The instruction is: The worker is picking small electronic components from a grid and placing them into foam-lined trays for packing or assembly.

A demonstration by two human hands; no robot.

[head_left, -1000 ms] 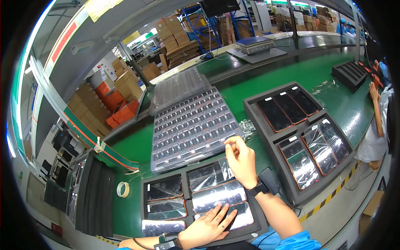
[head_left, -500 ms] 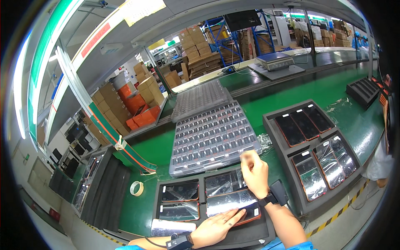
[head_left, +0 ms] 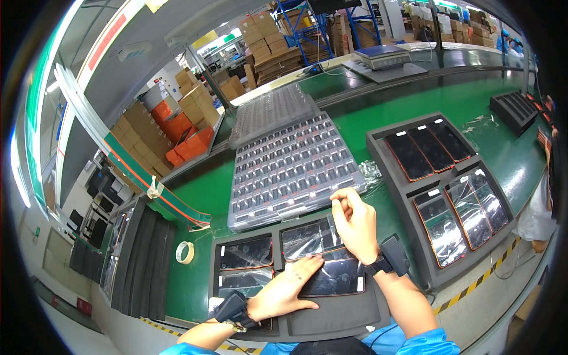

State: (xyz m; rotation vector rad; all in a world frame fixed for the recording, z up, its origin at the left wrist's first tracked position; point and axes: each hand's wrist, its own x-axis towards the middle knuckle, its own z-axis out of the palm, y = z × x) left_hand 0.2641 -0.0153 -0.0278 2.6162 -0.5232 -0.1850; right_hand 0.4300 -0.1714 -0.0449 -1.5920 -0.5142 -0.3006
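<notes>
In a dark foam tray [head_left: 349, 324] in front of me lie several phone screens with orange edges. My left hand [head_left: 287, 291] rests open over the left end of one dark phone screen [head_left: 336, 278], fingers stretched toward its far edge. My right hand [head_left: 357, 223] is raised at the tray's far right, its thumb and fingers pinched together. Whatever they may hold is too small to make out. Just left of those fingers lies a phone screen under wrinkled clear film [head_left: 307, 238]. Two more phone screens [head_left: 246, 253] fill the left compartment, partly covered by my left wrist.
A clear plastic case [head_left: 290, 177] with rows of small dark parts stands behind the tray. Another foam tray [head_left: 408, 192] with phone screens is at the right. A tape roll [head_left: 184, 252] and crumpled film [head_left: 371, 173] lie on the green bench; stacked foam trays [head_left: 139, 266] stand left.
My left hand has slid left and farther away along the phone screen, baring more of its right end. My right hand stays pinched near the same spot. The whole view has shifted.
</notes>
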